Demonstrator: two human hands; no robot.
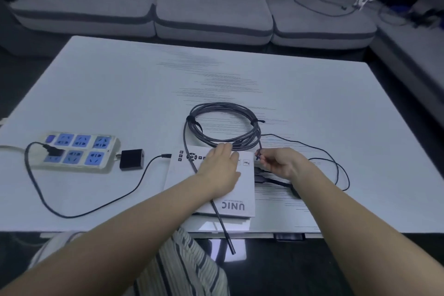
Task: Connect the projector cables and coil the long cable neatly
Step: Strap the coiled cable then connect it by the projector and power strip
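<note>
A white projector [236, 197] marked UNIC lies near the table's front edge. My left hand [222, 167] rests flat on its top, fingers spread, holding nothing. Behind it lies a grey coiled cable [223, 125] bound with two ties; one end of it [219, 216] runs across the projector and hangs over the table edge. My right hand [280, 162] pinches the coil's other plug end [257, 154] at the projector's right side. A thin black cable [336, 163] loops on the table to the right. Two dark plugs [260, 175] sit at the projector's right side.
A white and blue power strip [77, 151] lies at the left with a black plug in it; its black cord [96, 206] curves toward the projector. A black adapter block [132, 159] stands beside the strip. A grey sofa [211, 7] with loose cables is behind the table [120, 89].
</note>
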